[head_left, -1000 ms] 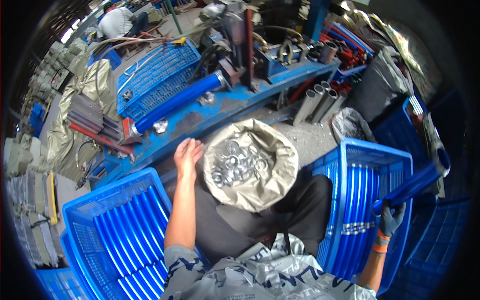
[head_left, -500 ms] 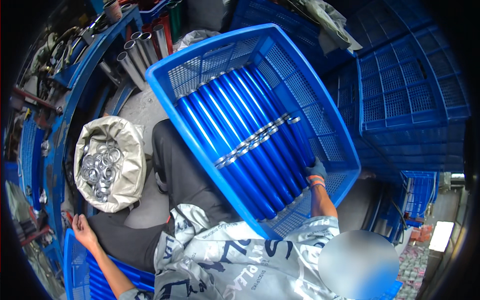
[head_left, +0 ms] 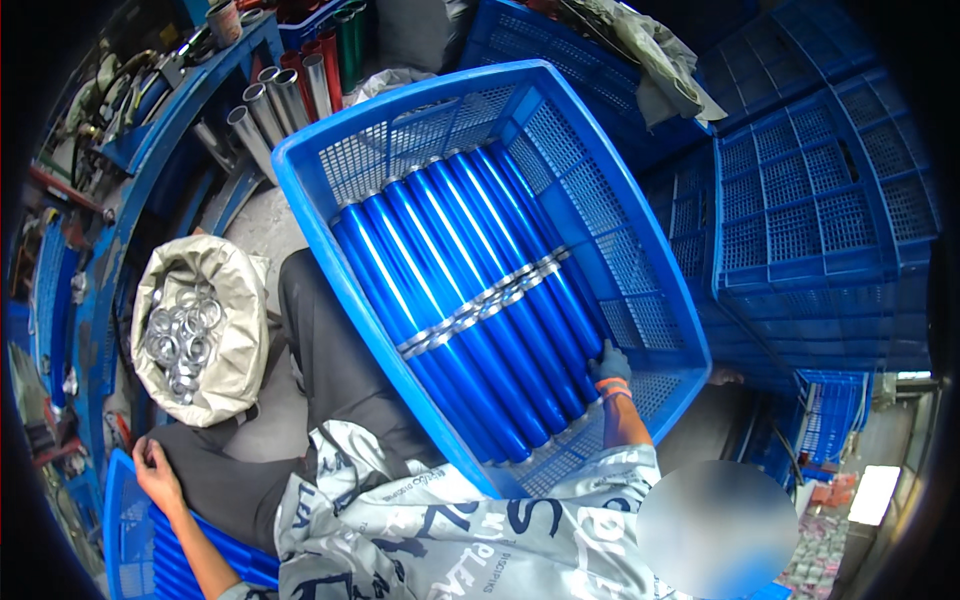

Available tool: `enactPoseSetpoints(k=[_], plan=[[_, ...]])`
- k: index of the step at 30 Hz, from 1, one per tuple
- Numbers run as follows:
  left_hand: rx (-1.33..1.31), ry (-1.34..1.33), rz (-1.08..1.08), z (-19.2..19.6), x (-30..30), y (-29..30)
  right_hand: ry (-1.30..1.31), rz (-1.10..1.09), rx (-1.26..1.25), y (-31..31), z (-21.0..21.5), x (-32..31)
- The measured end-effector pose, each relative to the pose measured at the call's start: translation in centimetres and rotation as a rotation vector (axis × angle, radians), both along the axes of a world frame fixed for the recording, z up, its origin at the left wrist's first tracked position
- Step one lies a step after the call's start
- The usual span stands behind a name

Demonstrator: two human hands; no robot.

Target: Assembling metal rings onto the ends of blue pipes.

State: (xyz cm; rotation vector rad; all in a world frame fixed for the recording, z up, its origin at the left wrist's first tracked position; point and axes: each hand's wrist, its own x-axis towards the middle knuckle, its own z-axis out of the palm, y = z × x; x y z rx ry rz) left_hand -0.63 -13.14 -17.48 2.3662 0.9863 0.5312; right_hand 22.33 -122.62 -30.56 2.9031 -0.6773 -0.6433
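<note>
My right hand, in a dark glove with an orange cuff, grips the near end of a shiny blue tube. That tube lies at the right side of the near row in a large blue plastic crate. Two rows of blue tubes fill much of the crate bottom, their silvery ends meeting in the middle. My left hand is bare and empty, its fingers loosely curved and apart, beside my left thigh. Close ahead of it stands a beige sack with its rim rolled down, holding silvery metal rings.
By my left forearm stands a second blue crate with blue tubes in it. Silvery tubes stand upright beyond the big crate's far left corner. A blue workbench runs along the left. Stacked blue crates rise on the right.
The tube in my right hand has gone from tilted, its far end raised, to lying flat beside the others. My left hand stays empty. The whole view has shifted slightly.
</note>
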Motion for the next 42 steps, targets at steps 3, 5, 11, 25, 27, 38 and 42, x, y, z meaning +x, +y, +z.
enactPoseSetpoints(k=[3,5,11,25,27,38,42], plan=[[0.012,-0.03,-0.04,-1.3,0.1,0.4,-0.063,0.029,-0.019,-0.6,0.7,-0.9],[0.028,-0.004,-0.017,-1.1,-0.4,0.7,-0.081,0.016,0.039,0.3,0.6,-0.5],[0.004,0.006,-0.005,-1.4,-0.7,0.6,0.005,0.007,0.055,-0.6,1.6,-0.7],[0.132,0.021,0.005,3.9,0.0,-3.4,0.551,-0.007,-0.035,3.0,0.8,7.2],[0.104,-0.087,-0.001,-0.9,1.8,-2.5,0.06,0.003,-0.054,6.0,3.1,13.3],[0.277,-0.203,0.175,7.7,-4.6,-5.8,-0.101,1.138,1.461,83.4,20.1,11.9],[0.06,-0.299,0.23,6.3,-10.4,-10.5,-0.359,1.647,0.964,94.8,9.8,11.2]])
